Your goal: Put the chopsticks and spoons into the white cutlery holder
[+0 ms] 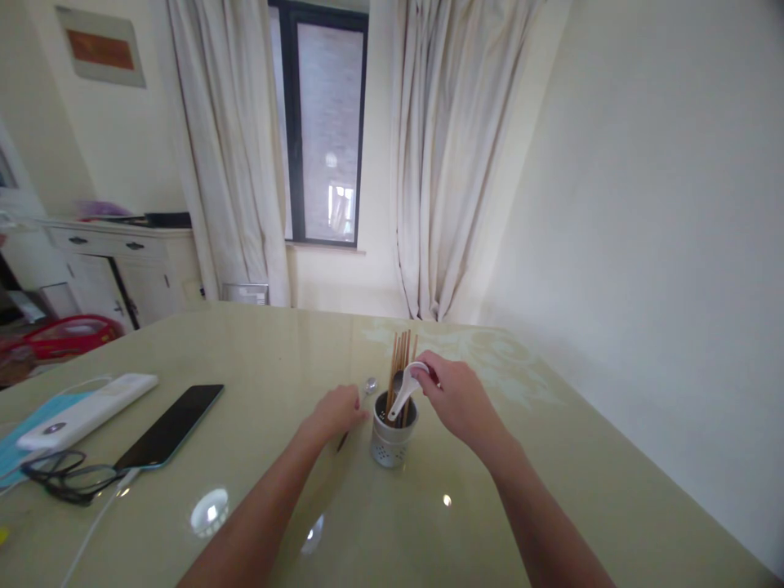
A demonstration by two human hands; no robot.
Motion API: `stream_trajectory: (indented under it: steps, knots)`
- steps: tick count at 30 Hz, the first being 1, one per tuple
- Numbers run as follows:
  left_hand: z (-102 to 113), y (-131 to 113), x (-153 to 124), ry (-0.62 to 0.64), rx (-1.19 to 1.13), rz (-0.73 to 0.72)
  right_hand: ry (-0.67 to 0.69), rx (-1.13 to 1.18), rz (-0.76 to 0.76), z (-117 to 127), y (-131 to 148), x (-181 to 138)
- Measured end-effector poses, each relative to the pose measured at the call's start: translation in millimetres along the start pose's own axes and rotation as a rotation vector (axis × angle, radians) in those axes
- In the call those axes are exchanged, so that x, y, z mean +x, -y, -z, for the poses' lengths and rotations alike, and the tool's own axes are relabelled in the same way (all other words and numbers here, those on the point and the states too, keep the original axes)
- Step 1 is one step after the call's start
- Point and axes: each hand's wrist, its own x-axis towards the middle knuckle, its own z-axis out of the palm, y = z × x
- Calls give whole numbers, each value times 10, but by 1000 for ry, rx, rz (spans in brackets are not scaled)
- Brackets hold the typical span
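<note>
Holding the white ceramic soup spoon (406,392) by its bowl end, the right hand (456,400) has its handle already inside the perforated metal cutlery holder (392,441) among wooden chopsticks (401,359). The left hand (336,412) grasps a metal spoon (366,392), not yet placed, on the table (551,457).

One holder (392,441); two spoons (404,392); one phone (171,426); one glasses (67,478).

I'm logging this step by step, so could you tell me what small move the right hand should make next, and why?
Probably let go of the white spoon: the right hand pinches its bowl end while the handle already sits down inside the metal holder beside the chopsticks.
</note>
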Motion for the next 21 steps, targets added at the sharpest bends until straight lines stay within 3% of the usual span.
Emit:
stream_trajectory:
  steps: [9,16,21]
  knots:
    - [40,110,51,-16,3,2,152,1,22,-246,-39,1]
    - [-12,38,40,-57,-8,41,184,18,-36,-192,-38,-20]
    - [244,63,4,-113,-24,86,122,49,-36,-102,-71,-4]
